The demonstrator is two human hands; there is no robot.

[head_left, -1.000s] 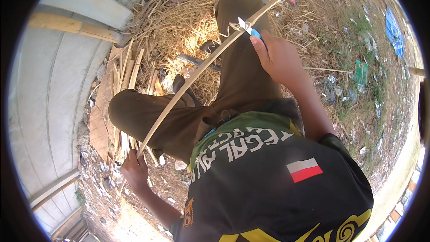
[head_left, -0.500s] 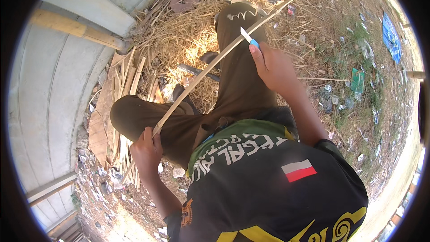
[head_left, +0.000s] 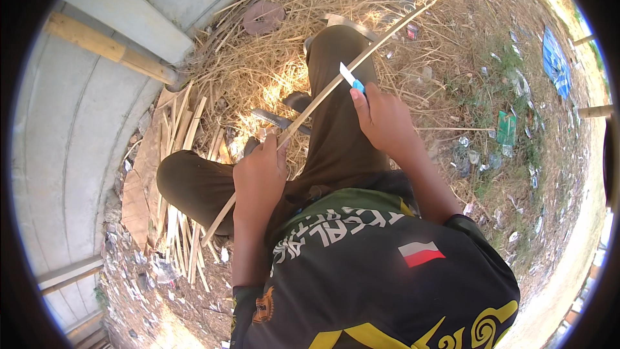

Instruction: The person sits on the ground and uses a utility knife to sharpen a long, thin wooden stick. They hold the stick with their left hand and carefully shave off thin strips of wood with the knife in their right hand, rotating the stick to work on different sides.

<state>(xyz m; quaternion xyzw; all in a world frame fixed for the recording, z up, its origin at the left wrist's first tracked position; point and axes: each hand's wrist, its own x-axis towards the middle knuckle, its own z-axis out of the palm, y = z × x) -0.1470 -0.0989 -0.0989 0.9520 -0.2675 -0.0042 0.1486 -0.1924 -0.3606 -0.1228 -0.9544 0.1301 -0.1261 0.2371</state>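
A long, thin bamboo strip (head_left: 400,26) slants across my lap, from beside my left thigh up past my right knee. My left hand (head_left: 260,178) is closed around it below its middle, and the strip's lower end sticks out behind that hand. In my right hand (head_left: 387,116) is a utility knife (head_left: 352,78) with a blue handle, the thumb pressed along it. The knife's pale blade lies against or just over the strip above my right thigh; whether it cuts in, I cannot tell.
Pale bamboo strips (head_left: 179,245) lie heaped beside my left knee, near brown cardboard (head_left: 139,203). Shavings (head_left: 284,42) cover the ground ahead, with a reddish-brown disc (head_left: 264,17) among them. A panelled wall (head_left: 77,129) stands at left. Blue plastic (head_left: 556,61) and litter lie at right.
My left hand has slid up the strip, closer to the knife. My right hand and the knife have come slightly back and left. A curled shaving near the strip is no longer visible.
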